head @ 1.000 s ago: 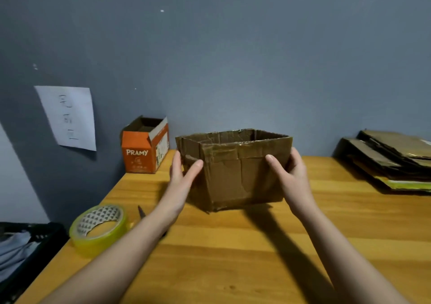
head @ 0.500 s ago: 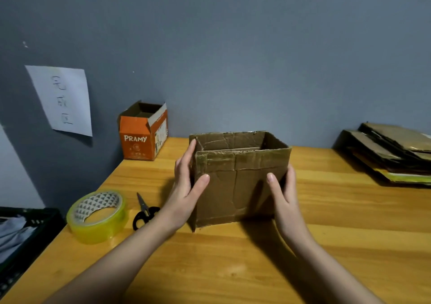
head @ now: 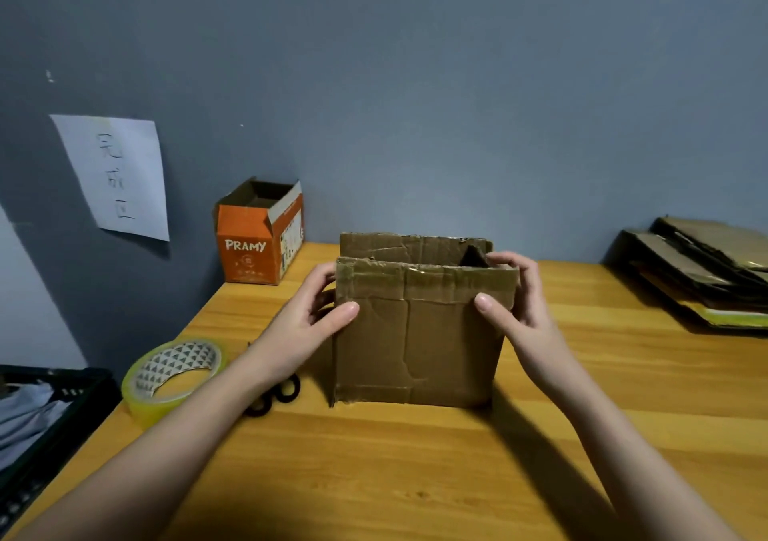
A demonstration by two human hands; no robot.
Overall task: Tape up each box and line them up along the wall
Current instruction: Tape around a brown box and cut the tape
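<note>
The box point(head: 419, 333) stands mid-desk point(head: 415, 478), a hand at each side. Left of it lie scissors point(head: 278, 395) and a tape roll point(head: 174, 374); behind those, a smaller box point(head: 257, 245) sits against the wall point(head: 415, 104). Flattened cardboard point(head: 706, 266) is stacked at far right.

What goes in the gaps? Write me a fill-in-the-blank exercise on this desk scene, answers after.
1. Both hands, left hand and right hand, hold the ____ cardboard box.
2. The box by the wall printed PRAMY is ____ in colour.
3. The tape roll lies to the ____ of the held box.
4. The scissors lie on the ____.

Answers: brown; orange; left; table
</note>
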